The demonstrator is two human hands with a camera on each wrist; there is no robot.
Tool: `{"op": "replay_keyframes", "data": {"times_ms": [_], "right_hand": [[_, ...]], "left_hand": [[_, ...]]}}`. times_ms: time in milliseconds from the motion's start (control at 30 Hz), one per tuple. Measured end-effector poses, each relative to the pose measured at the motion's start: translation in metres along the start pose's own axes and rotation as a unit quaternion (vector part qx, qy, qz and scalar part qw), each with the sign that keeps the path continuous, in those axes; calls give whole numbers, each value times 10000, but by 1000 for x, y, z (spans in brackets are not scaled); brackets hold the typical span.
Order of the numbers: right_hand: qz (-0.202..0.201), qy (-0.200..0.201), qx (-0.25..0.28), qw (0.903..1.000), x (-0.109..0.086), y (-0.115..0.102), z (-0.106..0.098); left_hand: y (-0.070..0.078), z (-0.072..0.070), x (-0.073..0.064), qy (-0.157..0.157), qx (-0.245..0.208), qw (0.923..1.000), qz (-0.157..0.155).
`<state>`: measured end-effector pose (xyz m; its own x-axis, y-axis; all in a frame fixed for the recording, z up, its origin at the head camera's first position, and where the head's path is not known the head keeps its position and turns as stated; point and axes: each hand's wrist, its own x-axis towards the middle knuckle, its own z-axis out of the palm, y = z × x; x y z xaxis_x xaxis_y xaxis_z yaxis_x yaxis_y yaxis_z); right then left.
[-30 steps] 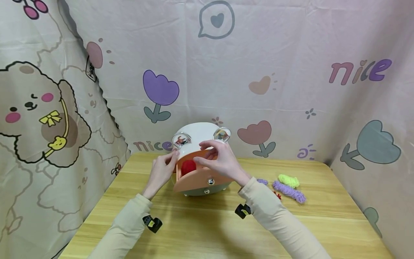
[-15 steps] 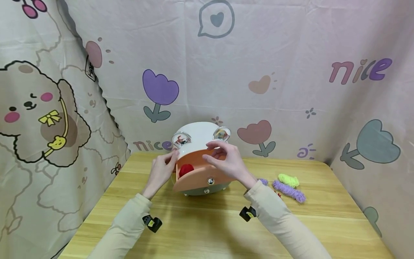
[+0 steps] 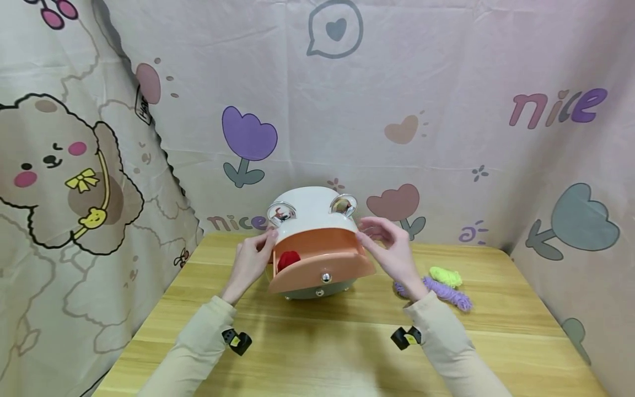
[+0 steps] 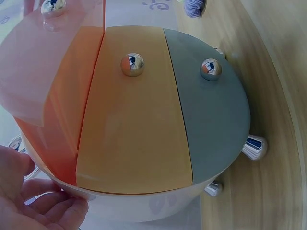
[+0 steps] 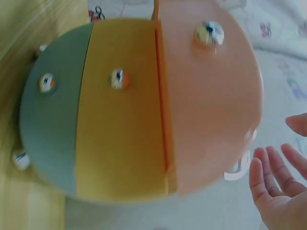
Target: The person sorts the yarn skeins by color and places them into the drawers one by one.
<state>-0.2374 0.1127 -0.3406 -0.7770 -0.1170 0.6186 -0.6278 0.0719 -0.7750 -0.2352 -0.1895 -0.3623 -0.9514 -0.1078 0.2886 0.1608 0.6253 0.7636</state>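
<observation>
I am watching a white rounded cabinet point(image 3: 310, 212) that is standing on the wooden table point(image 3: 317, 353), and I am placing everything by it, with sides as my head view is showing them. The cabinet's top drawer point(image 3: 305, 275) is jutting out of its front, and a red ball point(image 3: 289, 260) is lying inside, at the left end. The yellow drawer point(image 4: 132, 124) and grey-green drawer point(image 4: 211, 115) are sitting flush beneath. At the cabinet's left side, the left hand point(image 3: 252, 259) is gripping the edge, its fingers bending against it. By the cabinet's right side, the right hand point(image 3: 392, 253) is hovering with relaxed, slightly bent fingers; I am not managing to tell whether its thumb is touching. Farther right of the cabinet, a lime yarn bundle point(image 3: 445, 276) is lying beside a purple yarn bundle point(image 3: 453, 296). Behind the cabinet, a printed cloth point(image 3: 317, 121) is hanging.
</observation>
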Motion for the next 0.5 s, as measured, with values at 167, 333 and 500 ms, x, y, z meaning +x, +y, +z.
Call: {"op": "replay_keyframes", "data": {"times_ms": [167, 333, 500], "right_hand": [[262, 500, 183, 9982, -12, 16, -25], [625, 705, 64, 9955, -29, 30, -49], [833, 713, -221, 9937, -45, 44, -68]], "left_hand": [[0, 1, 0, 86, -1, 10000, 39], [0, 1, 0, 65, 31, 9999, 78], [0, 1, 0, 50, 2, 10000, 55]]}}
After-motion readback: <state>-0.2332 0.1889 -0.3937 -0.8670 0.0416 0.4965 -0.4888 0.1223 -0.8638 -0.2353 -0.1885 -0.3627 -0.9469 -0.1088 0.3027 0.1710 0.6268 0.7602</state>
